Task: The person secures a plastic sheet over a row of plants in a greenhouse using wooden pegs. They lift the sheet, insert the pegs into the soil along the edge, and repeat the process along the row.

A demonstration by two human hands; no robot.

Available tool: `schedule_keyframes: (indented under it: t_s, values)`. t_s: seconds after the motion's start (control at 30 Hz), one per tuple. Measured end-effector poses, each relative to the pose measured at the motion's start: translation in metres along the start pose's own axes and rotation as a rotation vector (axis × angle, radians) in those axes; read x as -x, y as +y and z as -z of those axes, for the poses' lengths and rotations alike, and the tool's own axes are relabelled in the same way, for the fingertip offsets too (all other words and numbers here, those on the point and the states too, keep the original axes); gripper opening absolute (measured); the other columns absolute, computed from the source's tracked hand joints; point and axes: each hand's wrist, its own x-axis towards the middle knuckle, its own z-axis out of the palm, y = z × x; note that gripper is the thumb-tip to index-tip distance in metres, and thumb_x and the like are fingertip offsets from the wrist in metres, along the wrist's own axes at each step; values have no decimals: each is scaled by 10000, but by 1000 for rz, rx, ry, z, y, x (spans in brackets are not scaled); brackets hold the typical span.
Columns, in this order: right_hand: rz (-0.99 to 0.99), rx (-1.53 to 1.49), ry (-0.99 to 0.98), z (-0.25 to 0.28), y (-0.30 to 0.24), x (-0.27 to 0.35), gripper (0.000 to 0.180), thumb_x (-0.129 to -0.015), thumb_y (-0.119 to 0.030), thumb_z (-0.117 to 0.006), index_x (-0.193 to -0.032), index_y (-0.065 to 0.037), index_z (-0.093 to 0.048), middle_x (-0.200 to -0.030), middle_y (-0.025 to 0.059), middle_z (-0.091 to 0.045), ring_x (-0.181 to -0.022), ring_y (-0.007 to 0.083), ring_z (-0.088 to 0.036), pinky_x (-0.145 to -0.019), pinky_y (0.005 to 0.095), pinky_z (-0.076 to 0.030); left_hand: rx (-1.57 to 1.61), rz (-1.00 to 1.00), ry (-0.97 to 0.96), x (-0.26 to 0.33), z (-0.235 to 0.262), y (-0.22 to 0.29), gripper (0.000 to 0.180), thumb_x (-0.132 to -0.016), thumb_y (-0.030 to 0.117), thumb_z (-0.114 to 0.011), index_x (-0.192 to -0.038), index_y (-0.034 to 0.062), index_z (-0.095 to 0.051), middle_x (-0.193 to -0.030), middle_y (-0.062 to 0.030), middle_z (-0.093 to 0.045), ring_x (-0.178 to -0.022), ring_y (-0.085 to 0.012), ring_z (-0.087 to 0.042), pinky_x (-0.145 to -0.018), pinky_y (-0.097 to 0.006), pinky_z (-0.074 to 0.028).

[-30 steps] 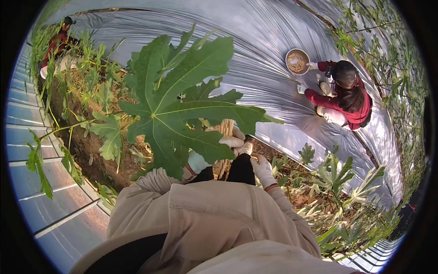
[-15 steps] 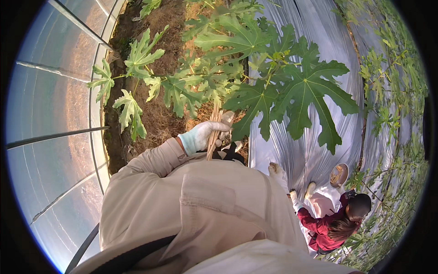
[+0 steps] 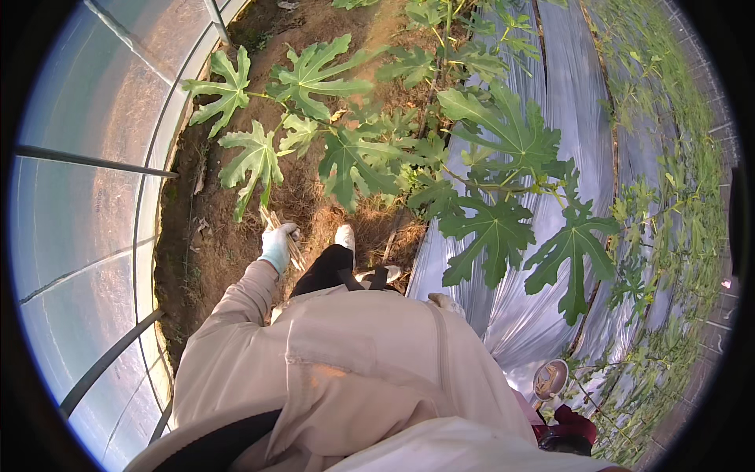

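My left hand (image 3: 278,243), in a white glove with a pale blue cuff, is closed round a bundle of thin wooden sticks (image 3: 296,256). It hangs low on the left, beneath the lobed leaves of a green plant (image 3: 358,167). A small part of my gloved right hand (image 3: 446,303) shows past the right edge of my beige jacket. Its fingers are mostly hidden by my body, so I cannot make out what they do.
Brown soil (image 3: 228,244) lies beside a clear plastic wall with metal bars (image 3: 94,160). Silvery plastic sheeting (image 3: 503,315) covers the right side, with leafy branches over it. A person in dark red (image 3: 578,425) is at the lower right, near a round bowl of sticks (image 3: 550,379).
My left hand has moved left and away from my body with the sticks, its arm straighter. The view has shifted forward along the row, and the other person is now lower and mostly hidden.
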Motion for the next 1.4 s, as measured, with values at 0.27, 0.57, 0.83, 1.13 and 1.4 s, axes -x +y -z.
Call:
schedule_keyframes:
  t_s: [0.27, 0.57, 0.83, 1.13, 1.4]
  values:
    - [470, 107, -186, 20, -179, -113, 396, -930, -298, -546, -1209, -29, -628, -1190, 206, -638, -1098, 335, -616, -962, 411, -468, 100, -60, 571, -44, 188, -42, 125, -763, -36, -612, -817, 34, -525, -630, -82, -582, -508, -198, -560, -475, -341, -450]
    - [634, 232, -452, -21, -365, -169, 437, -925, -365, -562, -1181, -13, -598, -1103, 211, -659, -1040, 350, -625, -887, 413, -481, 386, 64, 459, -42, 190, -46, 149, -837, -22, -592, -949, 38, -515, -676, -86, -575, -532, -201, -567, -452, -334, -461]
    - [1610, 1746, -56, -110, -460, -259, 252, -876, -288, -588, -925, -53, -666, -927, 106, -684, -835, 289, -660, -703, 427, -519, 256, 60, 482, -24, 173, -54, 156, -808, -40, -627, -898, 66, -555, -677, -52, -582, -525, -172, -564, -462, -299, -478]
    - [626, 569, 367, 3, -506, -450, 837, -844, -425, -630, -1529, -156, -231, -1525, 138, -331, -1227, 283, -486, -994, 458, -400, 249, 117, 634, -23, 138, -37, 186, -811, -68, -594, -931, 68, -558, -708, -46, -580, -538, -196, -570, -473, -314, -481]
    - [504, 635, 484, 223, -417, -564, 569, -907, -314, -573, -1398, -88, -396, -1284, 170, -516, -1121, 298, -571, -925, 434, -450, 86, 13, 342, -127, 2, 98, 132, -815, -37, -622, -911, 38, -574, -671, -71, -606, -528, -180, -577, -487, -315, -476]
